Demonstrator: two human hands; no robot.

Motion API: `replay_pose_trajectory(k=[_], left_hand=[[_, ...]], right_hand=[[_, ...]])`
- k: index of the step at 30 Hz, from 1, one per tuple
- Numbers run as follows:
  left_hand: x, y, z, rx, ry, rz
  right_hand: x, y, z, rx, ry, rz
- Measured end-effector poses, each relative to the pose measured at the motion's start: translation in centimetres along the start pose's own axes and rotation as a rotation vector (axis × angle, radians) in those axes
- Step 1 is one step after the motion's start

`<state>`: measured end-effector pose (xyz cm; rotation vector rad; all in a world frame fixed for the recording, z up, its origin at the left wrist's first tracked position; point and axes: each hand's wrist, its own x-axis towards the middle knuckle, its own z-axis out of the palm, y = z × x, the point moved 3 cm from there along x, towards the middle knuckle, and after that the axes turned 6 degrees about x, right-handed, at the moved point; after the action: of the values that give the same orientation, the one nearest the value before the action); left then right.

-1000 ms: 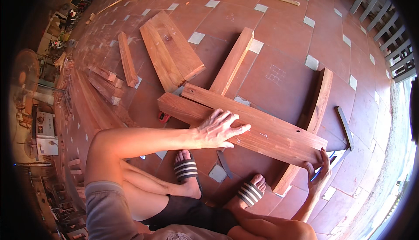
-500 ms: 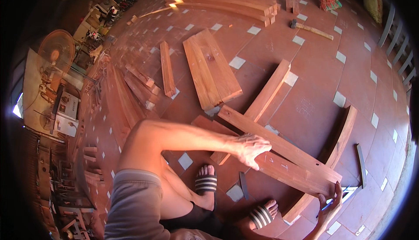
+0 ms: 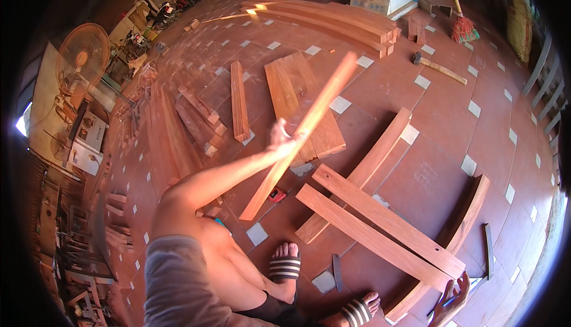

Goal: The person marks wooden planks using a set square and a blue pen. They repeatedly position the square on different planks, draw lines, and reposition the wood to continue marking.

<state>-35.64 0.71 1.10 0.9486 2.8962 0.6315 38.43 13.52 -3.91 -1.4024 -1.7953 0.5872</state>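
My left hand (image 3: 282, 139) is wrapped around the middle of a wooden bar (image 3: 321, 102), which slants up and away above the floor. My right hand (image 3: 453, 304) is at the near right end of a wooden rail (image 3: 369, 235), with a slim blue pen (image 3: 449, 301) between its fingers; it looks to touch the rail's end. Beside that rail lies a second rail (image 3: 386, 215), with a dark hole near its right end. Both rest across two crosswise beams, the left beam (image 3: 380, 147) and the right beam (image 3: 468, 214).
Wide boards (image 3: 276, 95) and a short post (image 3: 239, 104) lie beyond the held bar. A red tape measure (image 3: 277, 195) sits beneath it. Farther off are a hammer (image 3: 443, 69), stacked beams (image 3: 339, 24) and a broom (image 3: 464, 30). A dark flat strip (image 3: 337, 272) lies between my sandalled feet.
My left hand has left the rails and moved up and left, now with a wooden bar raised in it. The red tape measure has come into sight. My right hand stays near the rail's end.
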Motion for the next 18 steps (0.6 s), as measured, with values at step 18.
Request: replay_pose_trajectory(k=[18], left_hand=[[14.3,-19.6,4.9,0.053,0.064,-0.894]], right_hand=[[-4.0,-8.3,1.7,-0.195,-0.028,-0.027]])
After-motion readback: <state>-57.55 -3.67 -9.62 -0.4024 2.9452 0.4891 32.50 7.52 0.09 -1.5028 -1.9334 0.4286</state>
